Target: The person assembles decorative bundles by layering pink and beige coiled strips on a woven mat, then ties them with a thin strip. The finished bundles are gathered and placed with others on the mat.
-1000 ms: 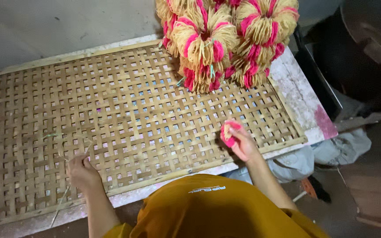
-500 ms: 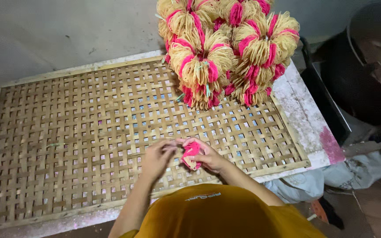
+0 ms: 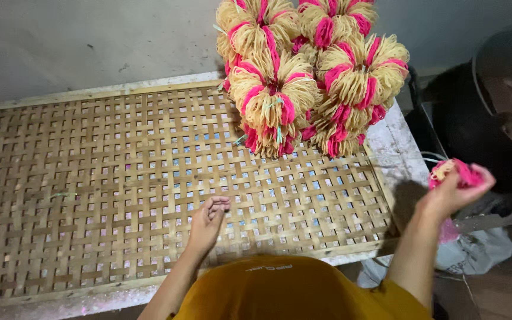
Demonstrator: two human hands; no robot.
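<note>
My right hand (image 3: 451,198) is raised off the right edge of the table, closed on a small pink and tan noodle bundle (image 3: 456,173). Over the near middle of the woven bamboo tray (image 3: 90,178) hovers my left hand (image 3: 208,219), fingers loosely curled and holding nothing. A pile of tan noodle bundles with pink bands (image 3: 303,71) stands at the tray's far right corner, well beyond both hands.
The tray lies on a pale table (image 3: 395,154) against a grey wall (image 3: 90,41). Dark objects (image 3: 493,101) stand to the right of the table. A grey cloth or bag (image 3: 475,255) lies on the floor at lower right.
The hands, together over the tray's near edge half a second ago, have parted. My right hand has swung out right with the pink bundle; my left stays over the tray.
</note>
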